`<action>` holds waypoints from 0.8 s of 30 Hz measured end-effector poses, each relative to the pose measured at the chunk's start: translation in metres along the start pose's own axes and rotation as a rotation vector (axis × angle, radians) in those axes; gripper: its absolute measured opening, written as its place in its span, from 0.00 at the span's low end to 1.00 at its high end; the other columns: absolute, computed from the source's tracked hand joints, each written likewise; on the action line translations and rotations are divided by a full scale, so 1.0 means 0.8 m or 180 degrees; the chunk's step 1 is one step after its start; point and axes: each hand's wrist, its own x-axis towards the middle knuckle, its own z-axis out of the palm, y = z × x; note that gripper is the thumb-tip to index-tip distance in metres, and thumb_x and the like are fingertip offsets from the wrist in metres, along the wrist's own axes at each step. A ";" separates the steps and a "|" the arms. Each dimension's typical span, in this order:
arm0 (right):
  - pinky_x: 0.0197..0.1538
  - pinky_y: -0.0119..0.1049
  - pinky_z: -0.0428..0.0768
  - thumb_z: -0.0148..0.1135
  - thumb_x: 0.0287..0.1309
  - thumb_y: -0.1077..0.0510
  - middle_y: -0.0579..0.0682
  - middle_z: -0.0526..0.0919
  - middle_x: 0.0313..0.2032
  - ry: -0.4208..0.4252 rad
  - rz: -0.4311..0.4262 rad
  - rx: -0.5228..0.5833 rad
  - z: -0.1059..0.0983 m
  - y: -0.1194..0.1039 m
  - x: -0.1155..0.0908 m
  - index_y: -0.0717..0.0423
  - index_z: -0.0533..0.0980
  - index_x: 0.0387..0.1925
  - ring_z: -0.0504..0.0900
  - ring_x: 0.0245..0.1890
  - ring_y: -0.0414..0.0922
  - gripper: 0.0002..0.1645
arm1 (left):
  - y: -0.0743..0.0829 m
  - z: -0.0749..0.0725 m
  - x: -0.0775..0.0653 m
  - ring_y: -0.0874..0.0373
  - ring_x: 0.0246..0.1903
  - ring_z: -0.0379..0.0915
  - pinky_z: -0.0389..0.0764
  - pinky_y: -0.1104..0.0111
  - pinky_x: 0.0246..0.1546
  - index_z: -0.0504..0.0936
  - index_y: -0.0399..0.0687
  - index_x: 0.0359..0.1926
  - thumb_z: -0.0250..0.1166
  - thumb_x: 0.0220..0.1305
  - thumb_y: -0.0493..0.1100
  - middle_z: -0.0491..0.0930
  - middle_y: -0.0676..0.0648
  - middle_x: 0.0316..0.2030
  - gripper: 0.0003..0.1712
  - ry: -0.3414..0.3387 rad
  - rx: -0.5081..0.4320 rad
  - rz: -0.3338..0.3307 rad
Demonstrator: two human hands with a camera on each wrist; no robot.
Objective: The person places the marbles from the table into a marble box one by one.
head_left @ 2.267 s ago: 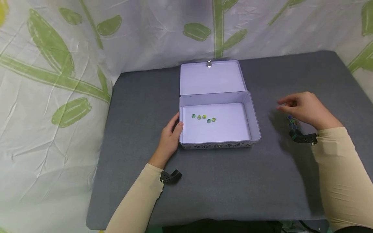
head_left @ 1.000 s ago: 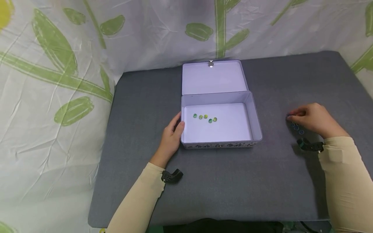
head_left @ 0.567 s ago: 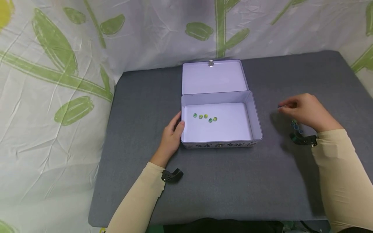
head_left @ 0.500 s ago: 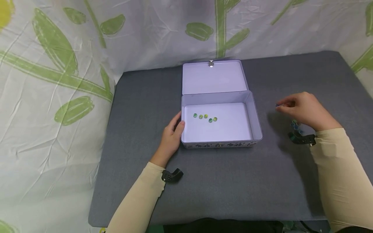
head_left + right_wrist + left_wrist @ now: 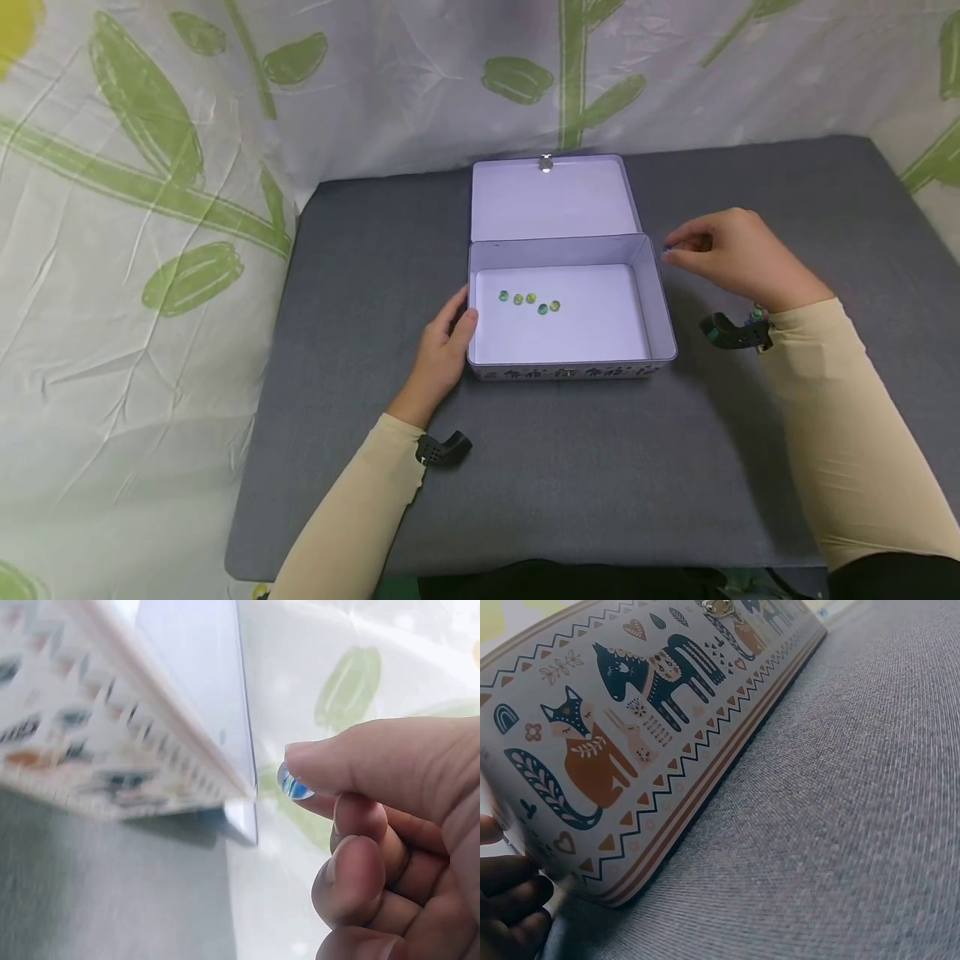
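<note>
My left hand point(image 5: 442, 350) grips the left side of an open tin box point(image 5: 570, 371), thumb at the rim and fingers against the outer wall. In the left wrist view its curled fingers point(image 5: 514, 896) sit at the corner of the box, which bears printed foxes and horses. Between thumb and index finger my right hand point(image 5: 742, 254) pinches a clear glass marble point(image 5: 295, 784) with blue swirls, just off the box's right rim. Several green and yellow marbles point(image 5: 531, 297) lie on the white floor of the box.
The box lid point(image 5: 555, 200) is folded back flat behind it, with a metal clasp point(image 5: 546, 162) at its far edge. More marbles point(image 5: 757, 313) lie on the grey table point(image 5: 360, 267), partly hidden by the right wrist. A leaf-patterned curtain point(image 5: 412, 92) hangs behind.
My right hand reached down to the marbles on the table, took one, and has moved left and away from me to the box. The left hand has stayed at the box.
</note>
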 end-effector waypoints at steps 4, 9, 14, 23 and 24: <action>0.32 0.32 0.70 0.69 0.68 0.55 0.52 0.86 0.33 -0.0077 -0.0039 0.0024 0.006 -0.017 0.011 0.59 0.88 0.51 0.73 0.30 0.45 0.15 | -0.002 0.000 0.001 0.49 0.77 0.59 0.61 0.49 0.77 0.64 0.41 0.80 0.52 0.82 0.51 0.66 0.40 0.77 0.33 0.0016 0.0011 0.0016; 0.31 0.34 0.69 0.69 0.67 0.57 0.51 0.82 0.30 -0.0148 -0.0160 0.0025 0.018 -0.037 0.024 0.59 0.88 0.49 0.72 0.30 0.47 0.14 | -0.002 0.000 0.002 0.46 0.76 0.61 0.61 0.48 0.76 0.64 0.40 0.79 0.53 0.81 0.49 0.67 0.39 0.76 0.33 0.0027 -0.0022 0.0040; 0.31 0.34 0.69 0.68 0.66 0.59 0.50 0.79 0.27 -0.0148 -0.0383 -0.0034 0.029 -0.057 0.037 0.59 0.89 0.46 0.72 0.29 0.47 0.11 | -0.002 -0.001 0.002 0.46 0.76 0.60 0.61 0.48 0.76 0.64 0.41 0.79 0.53 0.82 0.49 0.66 0.39 0.76 0.33 0.0024 -0.0033 0.0050; 0.35 0.34 0.72 0.67 0.65 0.62 0.49 0.84 0.28 -0.0297 -0.0556 -0.0020 0.051 -0.086 0.057 0.59 0.89 0.45 0.74 0.30 0.46 0.11 | -0.003 -0.002 0.002 0.48 0.78 0.58 0.60 0.50 0.77 0.64 0.42 0.80 0.52 0.82 0.50 0.66 0.40 0.77 0.33 0.0002 -0.0005 0.0026; 0.35 0.35 0.72 0.67 0.65 0.62 0.49 0.85 0.29 -0.0316 -0.0568 -0.0004 0.054 -0.089 0.059 0.60 0.89 0.45 0.75 0.30 0.46 0.11 | -0.003 -0.002 0.002 0.48 0.78 0.58 0.60 0.50 0.77 0.64 0.42 0.80 0.52 0.82 0.50 0.66 0.40 0.77 0.33 -0.0003 -0.0009 0.0023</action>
